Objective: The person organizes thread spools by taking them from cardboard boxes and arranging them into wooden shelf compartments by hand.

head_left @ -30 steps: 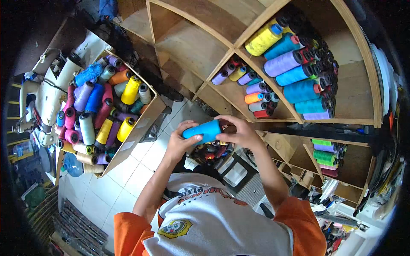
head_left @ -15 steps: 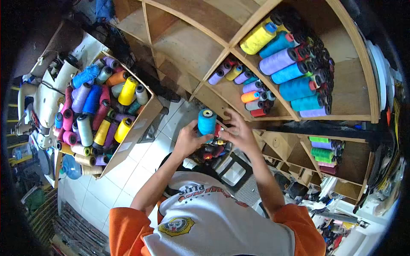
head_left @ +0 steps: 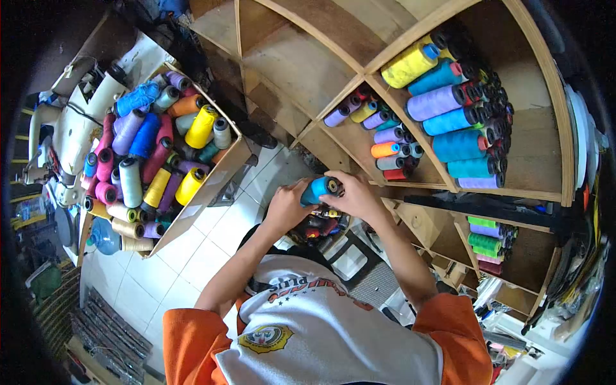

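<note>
A blue thread spool (head_left: pixel 316 191) is held between both hands in front of the chest, its dark-rimmed end tilted toward the right. My left hand (head_left: pixel 289 204) wraps round the spool's left side. At its right end, the fingers of my right hand (head_left: pixel 350 194) grip the rim. Below the hands, a dark heap of mixed small spools (head_left: pixel 319 228) is partly hidden.
On the left, a cardboard box (head_left: pixel 204 200) holds several coloured spools, beside a white sewing machine (head_left: pixel 83 131). A wooden shelf (head_left: pixel 369 70) with stacked spools stands ahead and to the right. Below it is a lower shelf (head_left: pixel 449 240). White floor tiles (head_left: pixel 186 269) show at left.
The spool has turned from lying sideways to upright, then tilted again with its end to the right. My right hand has come back onto it after being apart from its top.
</note>
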A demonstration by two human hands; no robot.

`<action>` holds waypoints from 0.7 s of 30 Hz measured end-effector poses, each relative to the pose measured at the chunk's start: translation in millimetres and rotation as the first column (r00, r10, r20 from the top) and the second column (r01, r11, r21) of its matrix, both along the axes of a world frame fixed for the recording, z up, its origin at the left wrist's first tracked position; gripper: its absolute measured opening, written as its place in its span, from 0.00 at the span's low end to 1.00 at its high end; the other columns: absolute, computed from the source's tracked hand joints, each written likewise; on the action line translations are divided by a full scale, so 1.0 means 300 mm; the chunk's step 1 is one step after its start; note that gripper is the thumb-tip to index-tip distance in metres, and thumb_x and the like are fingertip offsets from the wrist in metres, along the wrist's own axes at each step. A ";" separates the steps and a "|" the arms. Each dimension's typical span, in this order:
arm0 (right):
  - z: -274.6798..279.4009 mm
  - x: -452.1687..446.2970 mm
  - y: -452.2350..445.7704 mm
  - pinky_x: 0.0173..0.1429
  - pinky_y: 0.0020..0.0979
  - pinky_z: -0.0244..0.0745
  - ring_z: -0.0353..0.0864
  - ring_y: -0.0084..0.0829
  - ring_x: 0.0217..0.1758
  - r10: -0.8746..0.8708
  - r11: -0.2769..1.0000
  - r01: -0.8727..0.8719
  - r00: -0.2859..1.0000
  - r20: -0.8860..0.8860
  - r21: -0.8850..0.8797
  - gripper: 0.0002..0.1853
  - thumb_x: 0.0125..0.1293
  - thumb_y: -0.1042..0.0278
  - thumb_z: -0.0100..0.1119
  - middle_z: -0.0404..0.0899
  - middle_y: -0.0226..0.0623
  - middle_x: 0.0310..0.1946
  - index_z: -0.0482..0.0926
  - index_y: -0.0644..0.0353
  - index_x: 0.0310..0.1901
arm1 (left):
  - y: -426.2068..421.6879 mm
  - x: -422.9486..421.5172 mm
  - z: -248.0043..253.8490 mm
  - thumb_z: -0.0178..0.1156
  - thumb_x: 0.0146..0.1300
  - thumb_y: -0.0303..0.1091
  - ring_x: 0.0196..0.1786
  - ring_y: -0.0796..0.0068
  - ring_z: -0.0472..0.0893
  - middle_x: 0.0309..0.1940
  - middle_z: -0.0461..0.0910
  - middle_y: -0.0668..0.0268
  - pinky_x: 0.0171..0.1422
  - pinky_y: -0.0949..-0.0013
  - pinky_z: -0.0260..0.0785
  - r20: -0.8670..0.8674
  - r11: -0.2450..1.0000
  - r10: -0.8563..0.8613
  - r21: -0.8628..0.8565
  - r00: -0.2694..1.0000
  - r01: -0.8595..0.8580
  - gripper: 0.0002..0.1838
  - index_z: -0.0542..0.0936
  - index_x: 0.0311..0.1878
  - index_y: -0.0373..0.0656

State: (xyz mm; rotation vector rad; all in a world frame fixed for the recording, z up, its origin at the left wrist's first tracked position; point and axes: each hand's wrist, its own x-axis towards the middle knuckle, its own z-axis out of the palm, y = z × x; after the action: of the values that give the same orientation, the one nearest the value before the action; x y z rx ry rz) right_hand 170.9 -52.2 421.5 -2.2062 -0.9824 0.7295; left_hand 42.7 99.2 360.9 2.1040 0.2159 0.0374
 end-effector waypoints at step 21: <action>-0.243 0.603 -0.106 0.53 0.46 0.76 0.81 0.50 0.48 -0.145 0.731 0.514 0.759 0.634 -0.449 0.35 0.49 0.53 0.70 0.82 0.51 0.44 0.73 0.54 0.60 | 0.111 -0.164 -0.050 0.67 0.53 0.29 0.45 0.53 0.83 0.55 0.77 0.50 0.50 0.57 0.75 -0.018 0.933 0.351 0.097 0.936 -0.347 0.39 0.62 0.69 0.44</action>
State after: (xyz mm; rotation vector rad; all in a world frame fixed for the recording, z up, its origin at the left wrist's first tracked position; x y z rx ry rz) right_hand 351.7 -83.9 348.6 -3.1890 -0.5657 0.1951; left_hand -6.4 132.6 346.0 2.1350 0.6193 0.2270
